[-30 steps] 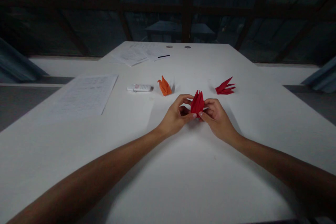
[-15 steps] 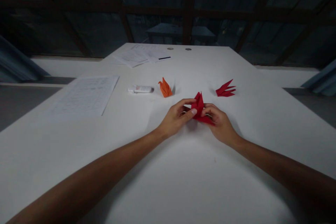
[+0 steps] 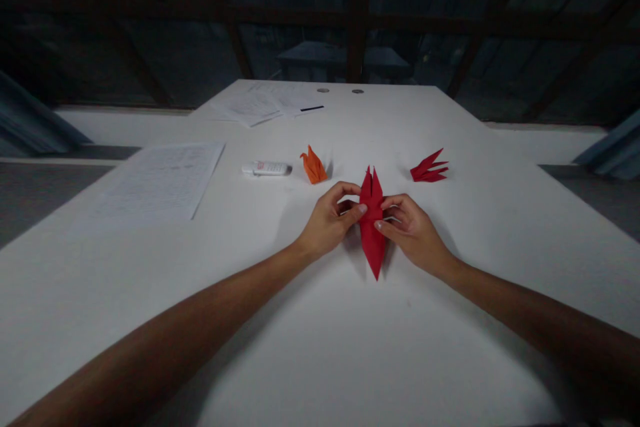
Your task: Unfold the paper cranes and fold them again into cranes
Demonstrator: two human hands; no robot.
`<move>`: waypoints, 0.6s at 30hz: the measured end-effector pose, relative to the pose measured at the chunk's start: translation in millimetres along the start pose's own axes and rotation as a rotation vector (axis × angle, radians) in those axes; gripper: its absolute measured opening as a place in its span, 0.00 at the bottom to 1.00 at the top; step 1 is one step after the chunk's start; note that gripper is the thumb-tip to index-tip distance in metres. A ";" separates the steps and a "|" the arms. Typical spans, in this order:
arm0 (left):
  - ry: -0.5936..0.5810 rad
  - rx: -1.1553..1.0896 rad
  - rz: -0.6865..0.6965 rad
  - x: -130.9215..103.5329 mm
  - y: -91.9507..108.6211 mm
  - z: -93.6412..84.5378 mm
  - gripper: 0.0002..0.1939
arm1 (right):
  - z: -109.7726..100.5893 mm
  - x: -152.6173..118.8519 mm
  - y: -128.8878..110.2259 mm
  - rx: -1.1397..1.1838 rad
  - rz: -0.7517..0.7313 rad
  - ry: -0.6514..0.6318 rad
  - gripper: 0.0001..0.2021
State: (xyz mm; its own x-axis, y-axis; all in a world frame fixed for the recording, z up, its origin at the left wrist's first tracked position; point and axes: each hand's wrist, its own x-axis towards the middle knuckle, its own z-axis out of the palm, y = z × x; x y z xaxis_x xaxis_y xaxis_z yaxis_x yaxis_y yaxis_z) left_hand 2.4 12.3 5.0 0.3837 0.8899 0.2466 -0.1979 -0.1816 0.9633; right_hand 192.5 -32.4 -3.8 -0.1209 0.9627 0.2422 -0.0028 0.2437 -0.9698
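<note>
Between my hands is a red folded-paper piece (image 3: 373, 233), long and pointed, with two narrow tips at its far end and one broad point toward me. My left hand (image 3: 331, 219) pinches its left edge, thumb on top. On the other edge, my right hand (image 3: 413, 230) grips it between thumb and fingers. Beyond my left hand stands an orange origami crane (image 3: 313, 167), its wings folded up. Another red folded-paper piece (image 3: 429, 168), with several spread points, lies beyond my right hand.
A white glue bottle (image 3: 267, 169) lies left of the orange crane. Printed sheets (image 3: 160, 180) rest at the left, with more papers (image 3: 255, 103) and a dark strip (image 3: 312, 109) farther back. Two round discs (image 3: 357, 91) sit near the white table's (image 3: 320, 347) far edge.
The red paper in my hands has gone from partly bent, with a flap out to the right, to lengthwise, its broad point now toward me. My right thumb has come onto its top.
</note>
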 end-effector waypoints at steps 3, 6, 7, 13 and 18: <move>-0.058 0.030 0.008 -0.5 0.0 -1.5 0.13 | 2.2 2.0 4.3 0.029 -0.010 0.048 0.20; -0.060 0.105 0.098 -0.3 0.0 -2.3 0.09 | 1.2 3.0 6.7 0.020 -0.053 0.042 0.20; -0.045 0.139 0.123 0.0 0.0 -2.7 0.08 | 0.6 2.8 6.8 0.008 -0.062 0.028 0.19; 0.068 0.330 0.203 1.7 -1.9 -6.2 0.04 | -0.4 -4.0 0.5 -0.164 -0.168 0.050 0.27; 0.064 0.297 0.141 1.0 -3.4 -6.5 0.06 | 1.5 -9.3 -2.8 -0.258 -0.334 -0.005 0.32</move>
State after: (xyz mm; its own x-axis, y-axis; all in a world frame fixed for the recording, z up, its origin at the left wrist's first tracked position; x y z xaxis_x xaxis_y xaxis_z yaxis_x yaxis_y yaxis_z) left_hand -2.4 16.5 1.3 0.3116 0.8703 0.3815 0.0300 -0.4103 0.9115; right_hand 192.1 -42.2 -3.4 -0.1603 0.8254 0.5413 0.2056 0.5643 -0.7996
